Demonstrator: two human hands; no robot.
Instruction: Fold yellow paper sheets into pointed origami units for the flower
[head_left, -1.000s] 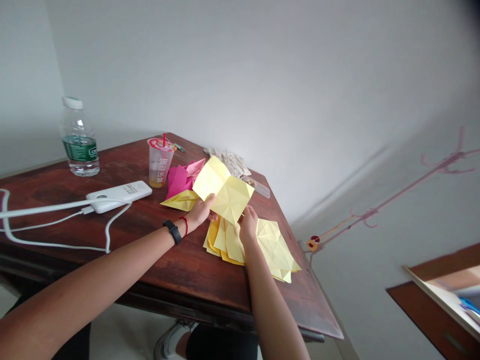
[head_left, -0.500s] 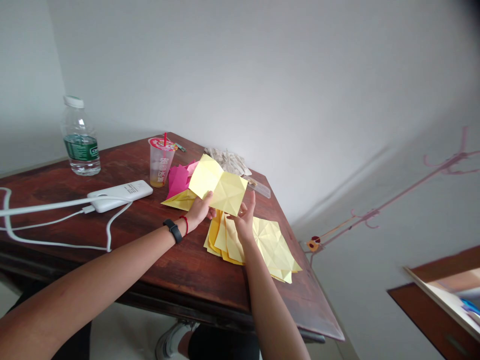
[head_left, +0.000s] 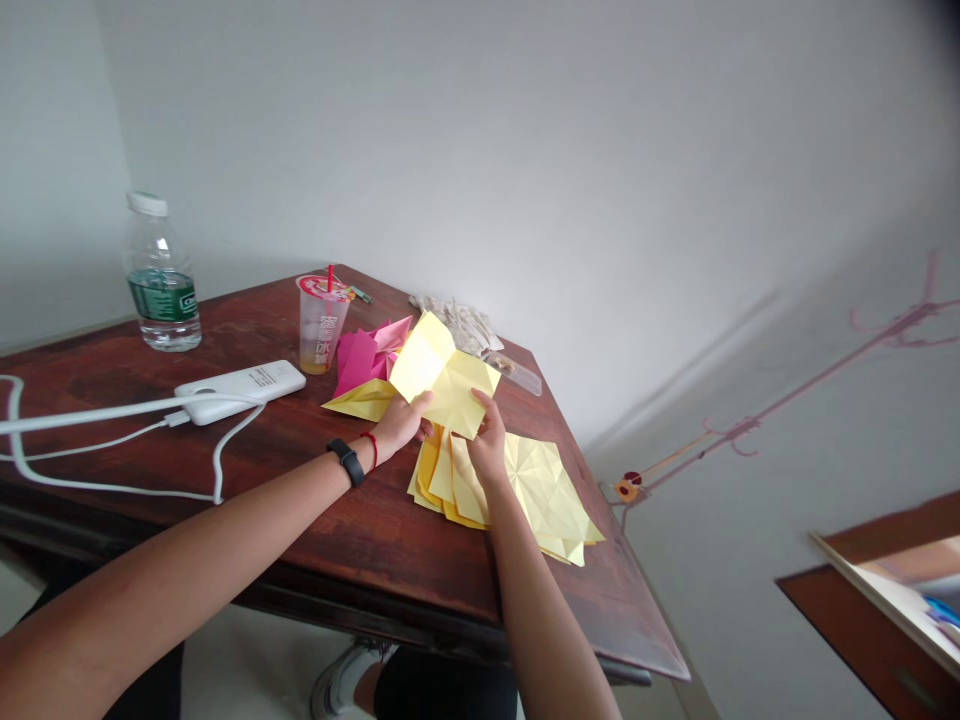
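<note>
A creased sheet of yellow paper (head_left: 450,378) is held up above the table, bent along a fold down its middle. My left hand (head_left: 403,422) pinches its lower left edge, thumb on top. On the right side, my right hand (head_left: 489,435) grips the same sheet, with the thumb on its face and the other fingers behind. Below and right lies a stack of creased yellow sheets (head_left: 544,490), partly covered by my right forearm. Pink folded paper (head_left: 361,358) and a yellow folded piece (head_left: 360,402) lie to the left of the held sheet.
On the dark wooden table (head_left: 300,540) stand a plastic cup with a straw (head_left: 322,330) and a water bottle (head_left: 161,285). A white power bank (head_left: 247,388) with a cable lies at left. Crumpled whitish material (head_left: 461,325) and a clear plastic case (head_left: 521,375) sit near the wall.
My right thumb has come down onto the yellow sheet; its fingers were raised and apart before. The sheet has shifted slightly right and down, uncovering more of the pink paper.
</note>
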